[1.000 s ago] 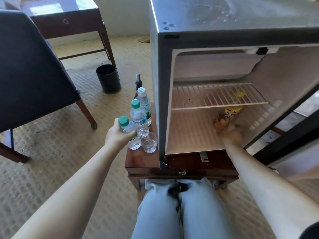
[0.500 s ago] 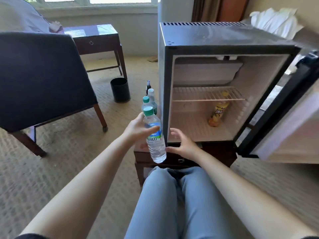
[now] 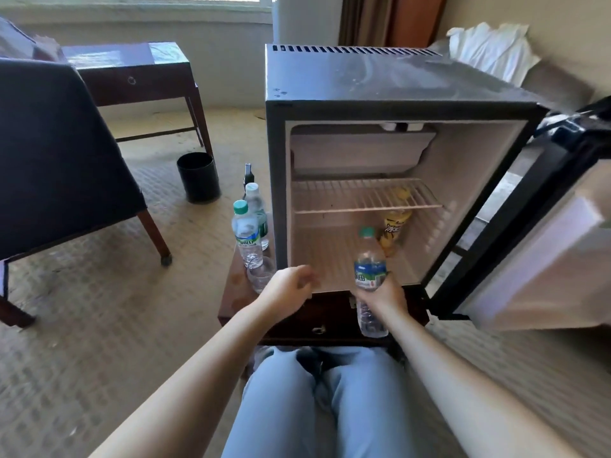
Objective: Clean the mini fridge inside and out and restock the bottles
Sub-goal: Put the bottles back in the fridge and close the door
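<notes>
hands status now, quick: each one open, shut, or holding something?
Left hand: open, fingers loosely curled, holding nothing.
Right hand: grip closed around the water bottle.

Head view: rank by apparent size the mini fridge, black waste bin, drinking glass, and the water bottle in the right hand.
1. mini fridge
2-3. black waste bin and held water bottle: unsure; bottle looks longer, bin wider, and the bottle is nearer the camera
4. drinking glass
</notes>
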`<state>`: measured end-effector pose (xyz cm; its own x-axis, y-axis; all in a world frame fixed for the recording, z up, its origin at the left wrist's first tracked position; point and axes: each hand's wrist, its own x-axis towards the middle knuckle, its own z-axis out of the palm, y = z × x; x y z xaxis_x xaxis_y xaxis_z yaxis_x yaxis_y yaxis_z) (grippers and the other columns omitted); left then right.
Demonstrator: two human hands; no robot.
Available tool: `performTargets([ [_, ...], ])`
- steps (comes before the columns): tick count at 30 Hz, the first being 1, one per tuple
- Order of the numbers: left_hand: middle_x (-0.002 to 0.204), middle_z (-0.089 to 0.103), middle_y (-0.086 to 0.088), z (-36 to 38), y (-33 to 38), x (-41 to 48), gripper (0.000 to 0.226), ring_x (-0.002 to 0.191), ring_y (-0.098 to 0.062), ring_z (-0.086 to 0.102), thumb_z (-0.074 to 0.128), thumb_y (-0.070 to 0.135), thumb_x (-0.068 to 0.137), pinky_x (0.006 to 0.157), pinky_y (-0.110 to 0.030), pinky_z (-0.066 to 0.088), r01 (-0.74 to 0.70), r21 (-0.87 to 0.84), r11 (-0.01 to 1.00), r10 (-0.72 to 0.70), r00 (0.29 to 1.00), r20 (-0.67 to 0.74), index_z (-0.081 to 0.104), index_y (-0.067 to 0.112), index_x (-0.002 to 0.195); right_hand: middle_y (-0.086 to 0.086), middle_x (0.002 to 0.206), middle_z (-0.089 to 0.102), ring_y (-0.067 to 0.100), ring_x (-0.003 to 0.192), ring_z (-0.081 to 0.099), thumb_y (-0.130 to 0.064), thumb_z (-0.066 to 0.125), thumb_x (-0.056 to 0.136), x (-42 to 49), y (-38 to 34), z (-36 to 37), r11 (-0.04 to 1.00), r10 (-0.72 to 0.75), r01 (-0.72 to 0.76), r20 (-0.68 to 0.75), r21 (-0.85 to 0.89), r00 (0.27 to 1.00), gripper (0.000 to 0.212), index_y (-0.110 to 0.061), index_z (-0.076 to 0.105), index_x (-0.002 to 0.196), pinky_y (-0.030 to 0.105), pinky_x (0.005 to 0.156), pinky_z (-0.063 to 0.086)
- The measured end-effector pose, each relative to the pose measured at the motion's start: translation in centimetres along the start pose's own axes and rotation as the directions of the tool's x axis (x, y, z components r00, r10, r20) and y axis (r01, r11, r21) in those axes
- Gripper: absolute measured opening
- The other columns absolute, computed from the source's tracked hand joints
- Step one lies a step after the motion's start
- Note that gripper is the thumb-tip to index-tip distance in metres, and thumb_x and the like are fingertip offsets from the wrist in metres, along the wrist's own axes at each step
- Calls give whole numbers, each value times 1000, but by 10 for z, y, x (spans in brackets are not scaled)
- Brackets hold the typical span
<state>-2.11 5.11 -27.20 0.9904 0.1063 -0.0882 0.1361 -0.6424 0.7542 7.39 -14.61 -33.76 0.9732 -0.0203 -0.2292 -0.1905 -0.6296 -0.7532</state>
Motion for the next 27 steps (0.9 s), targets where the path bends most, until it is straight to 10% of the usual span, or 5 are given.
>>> performTargets([
  [9,56,63,8,10,-50,36,26,56,-5,63,50,8,90,59,-13,49,70,-1,998,-70,997,-22,64,29,97,4,118,64,22,102,62,-20,86,66,82,-26,39,935,-83,128,-148,330,986,75,-13,47,130,30,85,46],
  [15,66,66,12,9,-72,35,47,58,-1,59,48,-9,73,63,-19,52,142,18,990,-143,989,27,65,29,94,2,119,58,19,104,59,-12,81,74,103,-44,51,875,-123,192,-179,445,976,71,-12,42,133,26,85,45],
  [27,74,72,11,-11,-95,18,18,59,1,65,65,9,84,65,-14,49,175,64,983,-170,982,-79,72,24,93,9,126,56,14,107,53,-9,83,71,117,-46,58,871,-186,263,-216,416,958,76,-5,39,132,18,86,39],
])
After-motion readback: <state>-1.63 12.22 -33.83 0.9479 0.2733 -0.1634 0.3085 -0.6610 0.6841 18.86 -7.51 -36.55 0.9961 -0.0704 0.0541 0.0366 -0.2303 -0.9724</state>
